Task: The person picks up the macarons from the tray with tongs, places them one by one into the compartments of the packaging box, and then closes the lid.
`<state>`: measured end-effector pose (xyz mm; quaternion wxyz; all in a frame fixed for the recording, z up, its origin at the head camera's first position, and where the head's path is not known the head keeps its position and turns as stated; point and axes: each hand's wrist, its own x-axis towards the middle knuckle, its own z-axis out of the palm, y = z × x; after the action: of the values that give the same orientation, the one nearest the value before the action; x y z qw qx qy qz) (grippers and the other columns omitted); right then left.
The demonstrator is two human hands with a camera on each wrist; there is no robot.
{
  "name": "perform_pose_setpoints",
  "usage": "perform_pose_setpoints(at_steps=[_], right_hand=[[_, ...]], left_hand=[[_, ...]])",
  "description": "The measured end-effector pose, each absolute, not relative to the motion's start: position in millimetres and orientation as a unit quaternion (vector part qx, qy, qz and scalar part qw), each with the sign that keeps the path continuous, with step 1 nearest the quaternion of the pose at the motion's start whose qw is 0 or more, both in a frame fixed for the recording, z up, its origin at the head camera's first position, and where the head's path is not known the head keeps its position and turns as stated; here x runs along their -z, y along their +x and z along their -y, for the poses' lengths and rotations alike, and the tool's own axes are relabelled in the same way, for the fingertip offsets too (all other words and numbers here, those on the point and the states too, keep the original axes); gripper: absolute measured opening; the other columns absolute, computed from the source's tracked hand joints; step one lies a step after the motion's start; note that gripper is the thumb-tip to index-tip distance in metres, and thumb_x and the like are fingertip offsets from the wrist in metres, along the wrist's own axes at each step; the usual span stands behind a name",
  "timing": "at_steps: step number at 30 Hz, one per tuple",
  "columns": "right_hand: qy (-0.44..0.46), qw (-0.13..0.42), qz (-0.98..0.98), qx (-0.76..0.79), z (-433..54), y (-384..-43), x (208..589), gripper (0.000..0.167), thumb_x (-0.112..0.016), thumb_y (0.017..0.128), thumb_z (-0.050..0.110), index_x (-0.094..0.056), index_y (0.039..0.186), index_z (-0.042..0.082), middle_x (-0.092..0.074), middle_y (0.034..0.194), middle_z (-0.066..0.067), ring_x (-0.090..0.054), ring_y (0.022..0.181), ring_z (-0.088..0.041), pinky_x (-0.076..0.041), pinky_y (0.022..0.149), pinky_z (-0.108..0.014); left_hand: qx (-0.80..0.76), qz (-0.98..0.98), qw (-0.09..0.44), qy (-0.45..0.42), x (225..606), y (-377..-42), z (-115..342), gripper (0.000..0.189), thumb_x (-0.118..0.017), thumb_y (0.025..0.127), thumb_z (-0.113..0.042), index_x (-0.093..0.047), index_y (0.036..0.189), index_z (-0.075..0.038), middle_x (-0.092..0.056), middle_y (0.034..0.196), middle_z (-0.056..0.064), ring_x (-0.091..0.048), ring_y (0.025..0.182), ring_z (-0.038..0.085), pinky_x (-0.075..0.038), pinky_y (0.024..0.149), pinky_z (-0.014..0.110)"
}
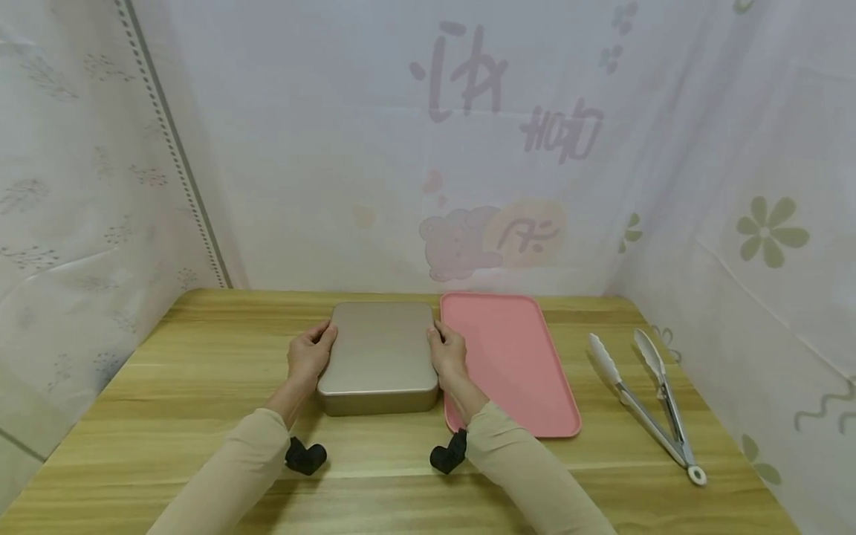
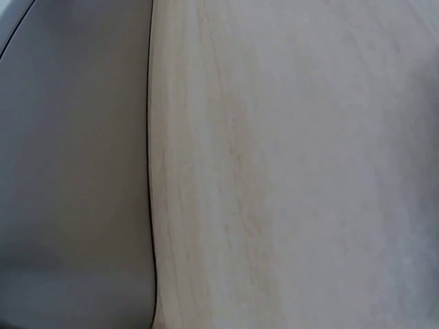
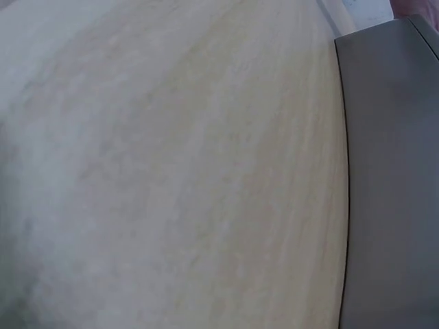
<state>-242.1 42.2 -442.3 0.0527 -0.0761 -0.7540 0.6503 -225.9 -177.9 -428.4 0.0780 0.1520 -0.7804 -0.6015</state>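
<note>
A champagne-coloured rectangular metal tin with a flat lid (image 1: pixel 381 345) lies on the wooden table in the head view. My left hand (image 1: pixel 310 355) holds it by the left side, thumb at the lid's top edge. On the opposite side my right hand (image 1: pixel 449 354) grips it the same way, its wrist over the edge of a pink tray. The fingers behind the tin's sides are partly hidden. In the left wrist view the tin's side wall (image 2: pixel 75 164) fills the left; in the right wrist view its wall (image 3: pixel 394 178) stands at the right.
The pink rectangular tray (image 1: pixel 511 357) lies just right of the tin. Farther right, spread tongs (image 1: pixel 652 423) with white tips rest on the wooden table (image 1: pixel 221 357). Patterned cloth (image 1: pixel 321 148) hangs behind and at both sides. A small black device is at each wrist.
</note>
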Motion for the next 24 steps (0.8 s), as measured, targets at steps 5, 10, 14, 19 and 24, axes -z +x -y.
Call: perform_pose_setpoints(at_steps=[5, 10, 14, 19, 24], right_hand=[[-0.075, 0.052, 0.750, -0.655, -41.7, -243.3, 443.2, 0.043, -0.051, 0.098, 0.018, -0.048, 0.135, -0.003, -0.048, 0.138, -0.019, -0.044, 0.129, -0.032, -0.039, 0.106, -0.041], [-0.063, 0.054, 0.754, -0.652, -43.7, -246.1, 442.1, 0.043, -0.051, 0.098, 0.019, -0.049, 0.135, -0.003, -0.048, 0.138, -0.019, -0.044, 0.130, -0.031, -0.037, 0.108, -0.041], [-0.026, 0.072, 0.766, -0.639, -51.5, -243.8, 443.2, 0.045, -0.048, 0.100, 0.027, -0.052, 0.131, -0.004, -0.055, 0.132, -0.018, -0.050, 0.124, -0.028, -0.042, 0.104, -0.038], [-0.028, 0.054, 0.755, -0.653, -74.1, -240.0, 431.5, 0.045, -0.041, 0.102, 0.029, -0.054, 0.127, -0.006, -0.058, 0.117, -0.020, -0.055, 0.107, -0.025, -0.047, 0.095, -0.037], [-0.040, 0.012, 0.731, -0.681, -117.4, -233.4, 412.7, 0.043, -0.036, 0.104, 0.020, -0.043, 0.136, -0.008, -0.043, 0.137, -0.027, -0.042, 0.128, -0.037, -0.036, 0.108, -0.047]], left_hand=[[0.600, 0.784, 0.074, 0.143, 427.4, -227.2, 178.5, 0.043, -0.051, 0.097, -0.024, -0.052, 0.133, 0.001, -0.053, 0.132, 0.021, -0.052, 0.118, 0.027, -0.043, 0.099, 0.035], [0.598, 0.787, 0.073, 0.135, 426.7, -230.0, 178.9, 0.043, -0.051, 0.097, -0.024, -0.052, 0.133, 0.001, -0.053, 0.132, 0.021, -0.052, 0.119, 0.027, -0.043, 0.100, 0.036], [0.601, 0.787, 0.048, 0.126, 425.7, -229.0, 182.3, 0.047, -0.050, 0.098, -0.026, -0.048, 0.136, 0.001, -0.050, 0.135, 0.021, -0.049, 0.122, 0.029, -0.041, 0.103, 0.037], [0.607, 0.790, -0.014, 0.087, 414.8, -225.5, 195.6, 0.062, -0.041, 0.101, -0.037, -0.027, 0.147, 0.002, -0.033, 0.148, 0.022, -0.034, 0.136, 0.034, -0.032, 0.112, 0.041], [0.600, 0.798, -0.057, 0.007, 392.1, -221.1, 212.6, 0.076, -0.034, 0.099, -0.049, -0.008, 0.150, 0.002, -0.013, 0.155, 0.022, -0.016, 0.141, 0.040, -0.020, 0.116, 0.049]])
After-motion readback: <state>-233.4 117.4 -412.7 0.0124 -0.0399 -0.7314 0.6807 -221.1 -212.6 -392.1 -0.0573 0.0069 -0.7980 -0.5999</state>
